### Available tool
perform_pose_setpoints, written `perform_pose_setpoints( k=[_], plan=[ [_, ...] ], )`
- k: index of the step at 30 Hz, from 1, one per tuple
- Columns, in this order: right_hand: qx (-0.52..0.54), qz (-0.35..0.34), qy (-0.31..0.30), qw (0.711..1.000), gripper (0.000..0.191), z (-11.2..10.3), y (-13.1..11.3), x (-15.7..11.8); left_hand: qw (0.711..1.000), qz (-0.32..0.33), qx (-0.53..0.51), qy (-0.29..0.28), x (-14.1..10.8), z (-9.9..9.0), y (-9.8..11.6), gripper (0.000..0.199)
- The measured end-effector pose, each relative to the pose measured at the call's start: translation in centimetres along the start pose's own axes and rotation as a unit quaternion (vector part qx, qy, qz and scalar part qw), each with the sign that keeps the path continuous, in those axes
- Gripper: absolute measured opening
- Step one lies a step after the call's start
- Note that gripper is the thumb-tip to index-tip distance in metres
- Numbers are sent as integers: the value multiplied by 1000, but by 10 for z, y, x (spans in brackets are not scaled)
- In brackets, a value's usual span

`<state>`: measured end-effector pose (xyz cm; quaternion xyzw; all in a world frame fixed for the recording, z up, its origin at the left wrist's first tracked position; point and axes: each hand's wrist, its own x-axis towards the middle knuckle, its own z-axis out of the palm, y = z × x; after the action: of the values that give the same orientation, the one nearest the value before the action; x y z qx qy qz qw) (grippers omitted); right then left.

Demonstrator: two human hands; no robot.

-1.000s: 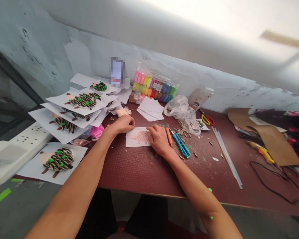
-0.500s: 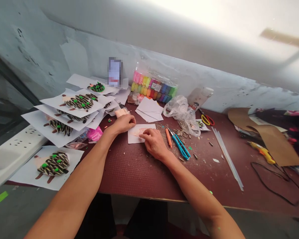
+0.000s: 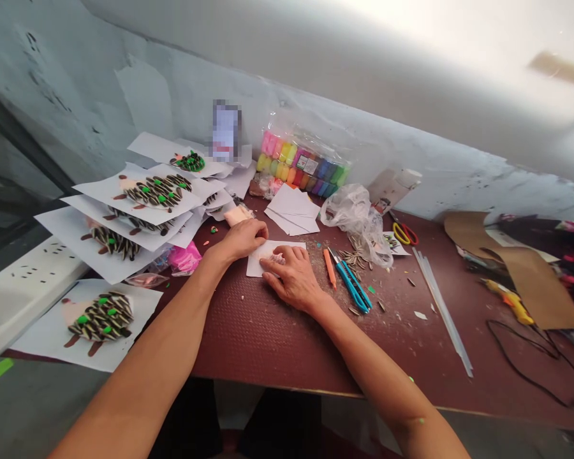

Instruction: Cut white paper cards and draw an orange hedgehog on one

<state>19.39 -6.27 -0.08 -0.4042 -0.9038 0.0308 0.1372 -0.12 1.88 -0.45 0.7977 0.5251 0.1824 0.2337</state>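
A small white paper card [image 3: 255, 266] lies on the dark red table, with a peach-coloured textured shape on it mostly covered by my right hand. My left hand [image 3: 247, 238] has its fingers bent together at the card's upper left edge, pinching or pressing it. Over the card's right part rests my right hand [image 3: 293, 275], its fingers spread and the thumb apart, fingertips on the shape. Behind my left hand sits a block of peach clay [image 3: 238, 215]. To the right lie an orange pen-like tool [image 3: 330, 268] and a blue-handled cutter [image 3: 352, 284].
Hedgehog pictures of seeds on paper [image 3: 157, 193] are stacked at left, beside a power strip [image 3: 33, 274]. Behind are blank cards [image 3: 293, 210], coloured clay [image 3: 303, 167] and a plastic bag [image 3: 351, 213]. Scissors [image 3: 404, 233], glue sticks [image 3: 442, 312] and a glue gun [image 3: 511, 301] lie right.
My right hand has turned and spread its fingers, covering more of the peach shape. My left hand remains at the card's upper left edge. The view has shifted slightly.
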Motion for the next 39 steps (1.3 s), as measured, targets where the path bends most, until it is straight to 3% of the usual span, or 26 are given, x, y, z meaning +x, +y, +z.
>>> perform_pose_setpoints(
  k=[18, 26, 34, 39],
  plan=[
    [36, 9, 5, 999, 30, -2, -4, -1, 1000, 18, -13, 2, 3, 5, -7, 22],
    [43, 34, 65, 996, 31, 2, -1, -5, 999, 29, -25, -2, 5, 8, -13, 24],
    [9, 52, 16, 998, 33, 2, -4, 2, 999, 27, -25, -2, 4, 7, -10, 23],
    [2, 42, 22, 999, 32, 1, -6, 2, 999, 24, -31, -2, 3, 6, -8, 24]
  ],
)
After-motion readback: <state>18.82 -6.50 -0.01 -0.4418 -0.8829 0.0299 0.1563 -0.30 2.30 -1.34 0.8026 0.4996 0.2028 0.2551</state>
